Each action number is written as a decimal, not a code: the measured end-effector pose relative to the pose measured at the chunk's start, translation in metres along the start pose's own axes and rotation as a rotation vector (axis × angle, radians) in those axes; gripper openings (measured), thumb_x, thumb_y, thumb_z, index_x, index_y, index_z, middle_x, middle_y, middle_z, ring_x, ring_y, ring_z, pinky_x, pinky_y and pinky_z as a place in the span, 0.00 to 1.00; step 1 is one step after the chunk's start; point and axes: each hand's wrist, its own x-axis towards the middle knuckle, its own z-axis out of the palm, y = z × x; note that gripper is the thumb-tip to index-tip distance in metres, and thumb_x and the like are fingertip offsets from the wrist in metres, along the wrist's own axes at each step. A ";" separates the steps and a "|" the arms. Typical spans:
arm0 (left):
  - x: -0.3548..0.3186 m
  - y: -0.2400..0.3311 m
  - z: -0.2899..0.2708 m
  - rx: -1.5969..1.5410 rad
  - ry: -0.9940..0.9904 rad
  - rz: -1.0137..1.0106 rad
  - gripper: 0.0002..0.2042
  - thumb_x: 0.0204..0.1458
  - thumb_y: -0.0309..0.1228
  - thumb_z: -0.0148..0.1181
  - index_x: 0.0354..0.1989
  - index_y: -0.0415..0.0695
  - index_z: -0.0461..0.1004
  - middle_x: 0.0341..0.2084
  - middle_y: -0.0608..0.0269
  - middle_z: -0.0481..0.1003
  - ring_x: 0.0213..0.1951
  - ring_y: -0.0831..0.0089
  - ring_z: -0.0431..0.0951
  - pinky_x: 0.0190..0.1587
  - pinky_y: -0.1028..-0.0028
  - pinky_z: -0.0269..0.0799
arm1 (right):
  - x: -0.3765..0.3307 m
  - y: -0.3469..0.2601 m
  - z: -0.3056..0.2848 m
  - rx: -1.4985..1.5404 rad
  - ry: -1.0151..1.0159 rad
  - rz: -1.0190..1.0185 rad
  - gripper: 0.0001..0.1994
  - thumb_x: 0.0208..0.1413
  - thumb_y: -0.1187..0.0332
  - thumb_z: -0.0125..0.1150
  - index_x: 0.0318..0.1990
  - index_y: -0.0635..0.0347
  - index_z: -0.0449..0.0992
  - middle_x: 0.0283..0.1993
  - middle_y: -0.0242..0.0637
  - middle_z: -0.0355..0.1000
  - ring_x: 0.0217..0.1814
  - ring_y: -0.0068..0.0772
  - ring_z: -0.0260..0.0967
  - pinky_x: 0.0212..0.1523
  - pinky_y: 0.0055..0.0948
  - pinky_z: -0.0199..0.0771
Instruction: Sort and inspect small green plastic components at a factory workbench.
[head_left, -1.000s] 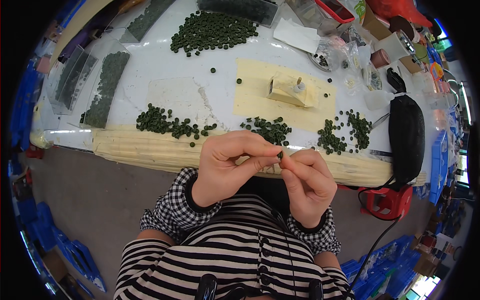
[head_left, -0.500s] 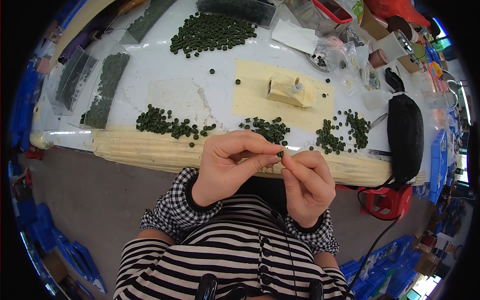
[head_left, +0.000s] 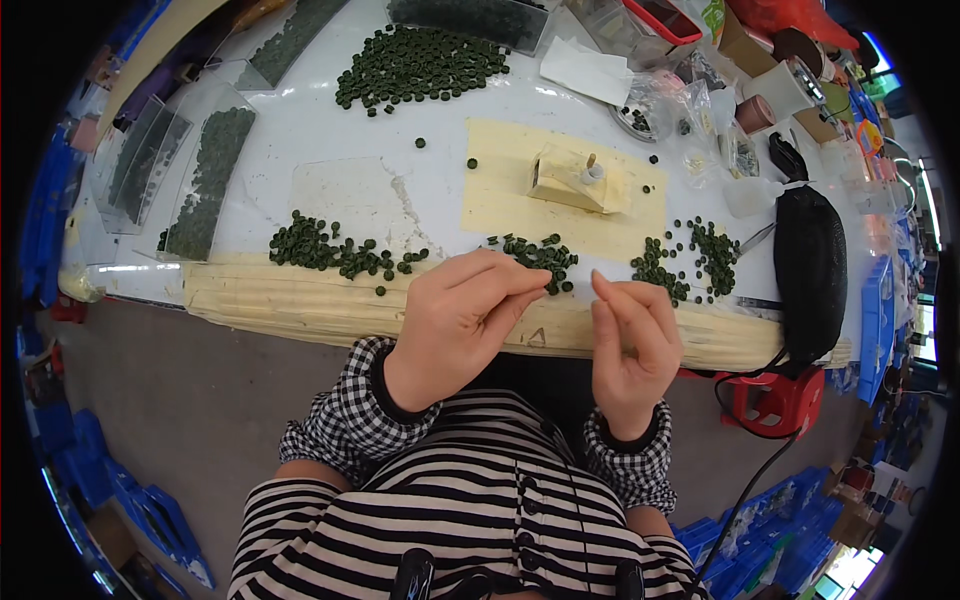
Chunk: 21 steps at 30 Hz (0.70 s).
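My left hand (head_left: 455, 315) is closed, thumb and forefinger tips pressed together at the near edge of a small pile of dark green round pieces (head_left: 533, 252). Whether a piece sits between those tips cannot be made out against the pile. To its right, my right hand (head_left: 635, 340) is raised over the padded table edge, its fingers curled and its thumb close to the forefinger. Anything between them is hidden. The hands are apart. Other groups of the same green pieces lie left (head_left: 310, 243) and right (head_left: 655, 270) of my hands.
A cream block with a small peg (head_left: 575, 180) stands on a yellow sheet (head_left: 490, 200). Behind lies a large heap of green pieces (head_left: 420, 68). Clear trays (head_left: 210, 185) stand at left. A black wrapped bundle (head_left: 808, 270), tweezers (head_left: 758, 238) and bags are at right.
My hands have come apart; before, their fingertips met around a dark green piece. The right hand has moved right, and the left fingertips have shifted slightly left and farther up toward the pile.
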 end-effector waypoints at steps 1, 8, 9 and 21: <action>0.000 -0.001 0.000 0.112 0.009 0.026 0.09 0.46 0.14 0.60 0.36 0.37 0.78 0.28 0.58 0.76 0.27 0.74 0.76 0.28 0.79 0.70 | 0.002 0.006 -0.002 -0.069 0.072 0.049 0.10 0.46 0.82 0.63 0.38 0.64 0.79 0.33 0.37 0.70 0.34 0.34 0.66 0.35 0.26 0.67; 0.002 -0.004 0.001 0.208 0.143 0.068 0.11 0.47 0.15 0.59 0.40 0.38 0.77 0.31 0.59 0.74 0.28 0.76 0.73 0.27 0.79 0.68 | 0.020 0.024 -0.018 -0.534 -0.010 -0.050 0.06 0.45 0.77 0.64 0.33 0.61 0.77 0.33 0.34 0.69 0.39 0.37 0.62 0.39 0.33 0.63; 0.004 -0.003 -0.005 0.225 0.176 0.078 0.11 0.47 0.15 0.59 0.40 0.38 0.77 0.31 0.59 0.74 0.28 0.76 0.72 0.27 0.80 0.68 | 0.021 0.024 -0.018 -0.532 -0.015 -0.050 0.06 0.45 0.76 0.65 0.33 0.61 0.77 0.33 0.34 0.69 0.39 0.38 0.62 0.40 0.33 0.63; -0.009 0.003 -0.066 0.639 0.090 -0.078 0.07 0.43 0.22 0.65 0.32 0.38 0.77 0.26 0.62 0.68 0.30 0.66 0.67 0.32 0.69 0.63 | 0.022 0.015 -0.012 -0.365 0.045 -0.041 0.05 0.47 0.80 0.61 0.32 0.63 0.74 0.30 0.37 0.70 0.34 0.38 0.63 0.37 0.32 0.63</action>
